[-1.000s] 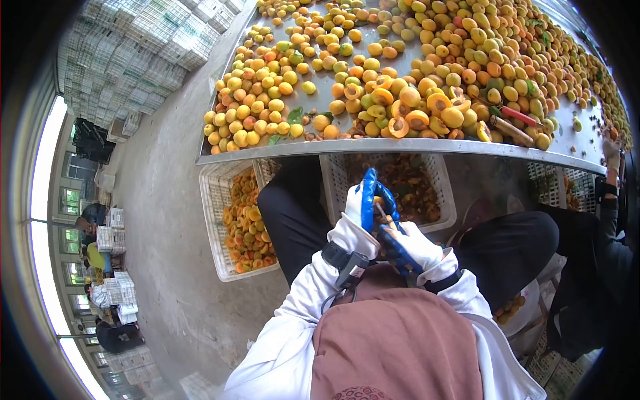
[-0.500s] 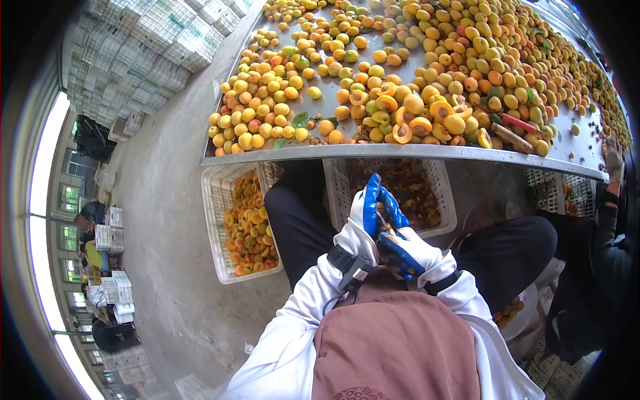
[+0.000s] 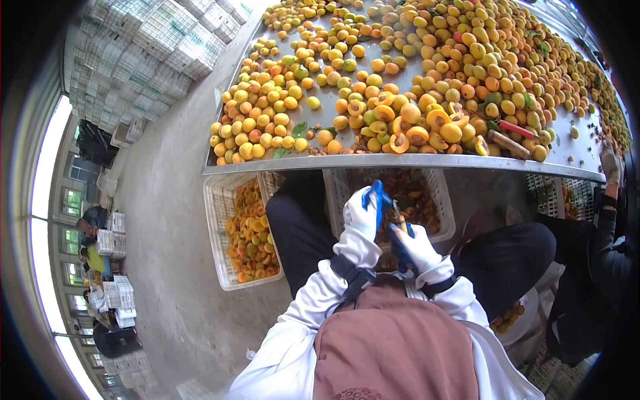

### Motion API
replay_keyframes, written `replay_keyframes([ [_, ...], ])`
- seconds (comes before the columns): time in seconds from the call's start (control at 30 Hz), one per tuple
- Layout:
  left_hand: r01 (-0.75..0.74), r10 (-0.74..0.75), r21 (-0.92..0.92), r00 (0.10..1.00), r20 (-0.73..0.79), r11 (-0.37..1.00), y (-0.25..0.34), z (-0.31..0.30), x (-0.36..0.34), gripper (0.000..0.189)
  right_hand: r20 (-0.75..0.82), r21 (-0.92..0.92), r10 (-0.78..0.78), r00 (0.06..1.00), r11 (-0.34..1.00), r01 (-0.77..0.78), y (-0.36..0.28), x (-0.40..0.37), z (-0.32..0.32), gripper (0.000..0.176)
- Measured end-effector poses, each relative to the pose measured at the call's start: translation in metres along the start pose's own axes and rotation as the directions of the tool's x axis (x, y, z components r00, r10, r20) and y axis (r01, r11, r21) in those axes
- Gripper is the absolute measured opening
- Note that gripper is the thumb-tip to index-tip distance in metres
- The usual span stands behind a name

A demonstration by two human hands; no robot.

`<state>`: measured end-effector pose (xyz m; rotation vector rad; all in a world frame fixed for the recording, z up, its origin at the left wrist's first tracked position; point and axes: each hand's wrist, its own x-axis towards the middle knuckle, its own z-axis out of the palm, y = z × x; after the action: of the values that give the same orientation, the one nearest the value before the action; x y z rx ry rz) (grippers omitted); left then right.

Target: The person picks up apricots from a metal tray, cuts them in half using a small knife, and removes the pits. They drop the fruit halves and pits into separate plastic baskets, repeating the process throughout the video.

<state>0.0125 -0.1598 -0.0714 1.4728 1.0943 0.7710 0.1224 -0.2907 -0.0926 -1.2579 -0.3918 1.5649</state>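
My right hand, in a white glove with blue-coated fingers, is closed round a small knife with a light wooden handle. Its short blade points up and away from me. Just left of it is my left hand, gloved the same way, with the fingers bent together; whatever they may hold is hidden. Both hands are above a white crate of dark, reddish-brown fruit pieces, between my knees. Apricots cover the metal table ahead, and several cut halves lie near its front edge.
The metal table edge runs across just beyond my hands. A white crate of apricot halves stands left of my leg. On the table lie a red-handled tool and a wooden stick-like piece. A co-worker's arm is at right.
My hands were together and have moved apart, the left one up and to the left. The knife blade now shows between them. The view has tilted slightly.
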Motion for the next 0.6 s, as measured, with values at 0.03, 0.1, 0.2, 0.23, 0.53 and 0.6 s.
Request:
replay_keyframes([
  [0.03,-0.283,0.301,0.354,0.954,0.005,0.891,0.012,-0.004,-0.005,0.023,-0.188,-0.348,-0.139,0.972,0.935,0.066,0.001,0.007,0.006,0.024],
  [0.1,-0.605,0.665,0.473,0.745,0.052,0.641,0.037,-0.021,-0.009,0.013,-0.232,-0.242,-0.076,0.970,0.970,0.018,-0.004,0.004,0.005,0.028],
  [0.2,-0.574,0.706,0.665,0.701,0.098,0.478,0.091,-0.075,-0.021,0.020,-0.199,-0.074,-0.070,0.977,0.996,0.056,-0.007,0.001,0.005,0.024],
  [0.23,-0.491,0.724,0.735,0.690,0.000,0.468,0.092,-0.095,-0.022,0.017,-0.194,-0.069,-0.076,0.978,0.996,0.064,-0.006,0.001,0.005,0.024],
  [0.53,-0.194,0.678,0.967,0.734,0.029,0.168,0.124,-0.161,0.028,0.048,-0.136,-0.295,-0.107,0.985,0.953,0.062,-0.009,0.004,0.020,0.026],
  [0.6,-0.324,0.598,0.925,0.788,0.146,0.201,0.134,-0.120,0.071,0.056,-0.129,-0.337,-0.144,0.981,0.937,0.093,0.003,0.010,0.017,0.027],
])
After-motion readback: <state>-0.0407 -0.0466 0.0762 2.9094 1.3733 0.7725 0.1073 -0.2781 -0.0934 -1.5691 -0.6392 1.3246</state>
